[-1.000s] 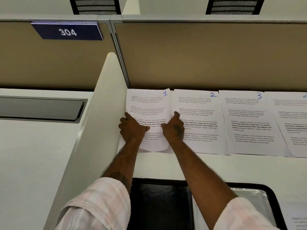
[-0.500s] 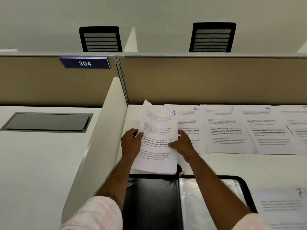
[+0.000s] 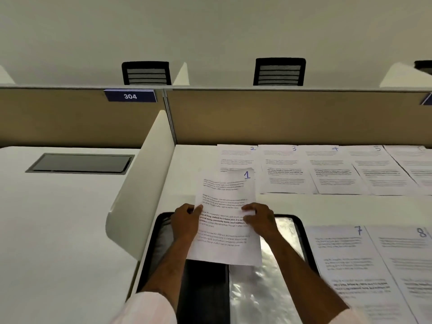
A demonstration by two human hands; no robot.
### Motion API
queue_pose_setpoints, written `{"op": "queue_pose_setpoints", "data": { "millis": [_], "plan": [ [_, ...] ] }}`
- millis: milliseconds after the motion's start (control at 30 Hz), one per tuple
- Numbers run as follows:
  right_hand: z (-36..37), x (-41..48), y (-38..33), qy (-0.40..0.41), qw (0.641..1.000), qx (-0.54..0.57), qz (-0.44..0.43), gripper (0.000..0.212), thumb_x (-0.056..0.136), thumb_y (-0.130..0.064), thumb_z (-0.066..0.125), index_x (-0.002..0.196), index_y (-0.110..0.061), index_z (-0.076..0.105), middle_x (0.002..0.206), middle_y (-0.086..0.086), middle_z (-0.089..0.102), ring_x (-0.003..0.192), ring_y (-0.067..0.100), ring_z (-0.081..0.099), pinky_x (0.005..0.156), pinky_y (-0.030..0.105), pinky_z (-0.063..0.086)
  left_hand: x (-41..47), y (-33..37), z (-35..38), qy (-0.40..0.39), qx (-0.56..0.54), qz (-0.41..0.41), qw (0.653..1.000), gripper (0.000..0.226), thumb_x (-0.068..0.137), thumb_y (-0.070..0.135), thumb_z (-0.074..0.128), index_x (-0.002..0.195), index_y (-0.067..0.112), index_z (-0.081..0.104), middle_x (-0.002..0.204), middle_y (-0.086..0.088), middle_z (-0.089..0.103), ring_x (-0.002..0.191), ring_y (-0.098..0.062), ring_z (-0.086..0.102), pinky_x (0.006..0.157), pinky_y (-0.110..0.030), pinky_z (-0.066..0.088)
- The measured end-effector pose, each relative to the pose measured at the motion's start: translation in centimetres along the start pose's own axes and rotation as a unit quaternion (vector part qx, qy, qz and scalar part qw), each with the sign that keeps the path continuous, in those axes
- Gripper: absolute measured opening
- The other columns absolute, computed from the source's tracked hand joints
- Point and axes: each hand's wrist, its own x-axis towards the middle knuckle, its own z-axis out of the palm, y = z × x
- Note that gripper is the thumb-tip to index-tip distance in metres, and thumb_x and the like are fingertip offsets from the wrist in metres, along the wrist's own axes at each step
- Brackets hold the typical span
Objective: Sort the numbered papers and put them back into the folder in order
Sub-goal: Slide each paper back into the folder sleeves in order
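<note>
Paper 1 (image 3: 224,218) has left its spot beside paper 2 (image 3: 236,157) in the back row and now hangs above the open folder (image 3: 203,293); my left hand (image 3: 184,220) and right hand (image 3: 259,220) each pinch a side edge; filing in order, I judge, starts here.

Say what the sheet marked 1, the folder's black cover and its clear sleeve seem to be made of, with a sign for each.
Sheet 1: thin matt white paper; it carries print and bends. Black cover: probably plastic or imitation leather, smooth with faint sheen. Sleeve: clear glossy plastic film, crinkled glare.
</note>
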Motion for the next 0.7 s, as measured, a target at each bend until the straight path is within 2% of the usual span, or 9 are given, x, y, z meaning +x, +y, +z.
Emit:
{"op": "queue_pose_setpoints", "data": {
  "millis": [67,167,300,367,433,500,533,600,700],
  "plan": [
    [-0.8,-2.1,0.7,0.012,1.000,-0.008,0.007,0.025,0.075,-0.001,0.071,0.093,-0.018,0.072,0.105,0.001,0.065,0.086,0.010,0.059,0.059,0.006,0.042,-2.5,-0.1,0.2,-0.002,-0.006,-0.015,1.000,0.027,0.084,0.036,0.075,0.069,0.019,0.059,0.076,0.002,0.066,0.073,-0.016,0.061,0.065,-0.029,0.044],
    [-1.4,-5.3,1.5,0.056,0.998,-0.023,-0.003,0.020,0.077,-0.001,0.071,0.094,-0.012,0.072,0.099,-0.001,0.060,0.091,0.014,0.058,0.074,0.016,0.041,-6.1,-0.1,0.4,-0.009,0.012,-0.004,1.000,0.028,0.080,0.039,0.077,0.068,0.020,0.060,0.074,0.004,0.066,0.066,-0.009,0.059,0.056,-0.023,0.038],
    [-1.2,-9.9,1.5,0.093,0.995,-0.044,-0.022,0.015,0.080,-0.006,0.069,0.095,-0.007,0.073,0.101,0.006,0.068,0.093,0.018,0.062,0.078,0.020,0.042,-10.6,-0.1,0.2,-0.024,0.021,0.035,0.999,0.027,0.079,0.037,0.077,0.065,0.023,0.059,0.070,0.006,0.066,0.064,-0.009,0.062,0.053,-0.023,0.041],
    [-0.5,-12.5,0.7,0.096,0.993,-0.063,-0.040,0.011,0.086,-0.018,0.068,0.091,-0.009,0.074,0.097,0.004,0.071,0.087,0.015,0.063,0.075,0.020,0.042,-12.9,-0.3,-0.2,-0.016,0.059,0.075,0.995,0.025,0.080,0.039,0.076,0.067,0.025,0.061,0.069,0.010,0.064,0.063,-0.006,0.060,0.053,-0.022,0.043],
    [0.1,-15.7,-0.7,0.085,0.993,-0.068,-0.041,0.029,0.092,-0.036,0.062,0.072,-0.017,0.069,0.075,-0.004,0.068,0.067,0.006,0.060,0.064,0.020,0.042,-15.2,-0.6,-0.7,-0.007,0.101,0.127,0.987,0.023,0.082,0.040,0.074,0.071,0.024,0.061,0.072,0.010,0.061,0.062,-0.004,0.057,0.052,-0.020,0.042],
    [0.9,-18.6,-1.8,0.075,0.993,-0.083,-0.024,0.049,0.093,-0.052,0.055,0.053,-0.024,0.052,0.054,-0.012,0.052,0.051,0.001,0.050,0.053,0.016,0.035,-17.3,-1.1,-0.9,-0.002,0.132,0.176,0.976,0.024,0.084,0.040,0.072,0.074,0.023,0.060,0.074,0.010,0.057,0.061,-0.005,0.053,0.053,-0.019,0.043],
    [1.4,-19.9,-2.1,0.079,0.993,-0.092,-0.015,0.053,0.092,-0.057,0.052,0.052,-0.023,0.049,0.052,-0.013,0.049,0.050,0.002,0.048,0.052,0.016,0.033,-18.5,-1.5,-0.9,-0.004,0.134,0.198,0.971,0.023,0.084,0.040,0.072,0.075,0.022,0.060,0.075,0.009,0.057,0.061,-0.006,0.053,0.055,-0.019,0.044],
    [2.1,-21.8,-2.3,0.086,0.991,-0.103,0.001,0.053,0.090,-0.063,0.051,0.061,-0.019,0.063,0.061,-0.011,0.059,0.058,0.004,0.056,0.058,0.016,0.038,-20.6,-2.2,-0.9,-0.009,0.124,0.243,0.962,0.020,0.085,0.039,0.073,0.081,0.021,0.065,0.078,0.007,0.062,0.063,-0.006,0.055,0.058,-0.018,0.046],
    [2.0,-23.6,-1.7,0.101,0.990,-0.100,0.025,0.039,0.088,-0.050,0.059,0.066,-0.019,0.066,0.069,-0.002,0.066,0.058,0.007,0.059,0.052,0.016,0.037,-23.0,-3.1,-0.4,-0.005,0.083,0.323,0.943,0.015,0.082,0.030,0.079,0.082,0.018,0.070,0.078,0.002,0.068,0.063,-0.009,0.061,0.059,-0.020,0.054]
  ]
}}
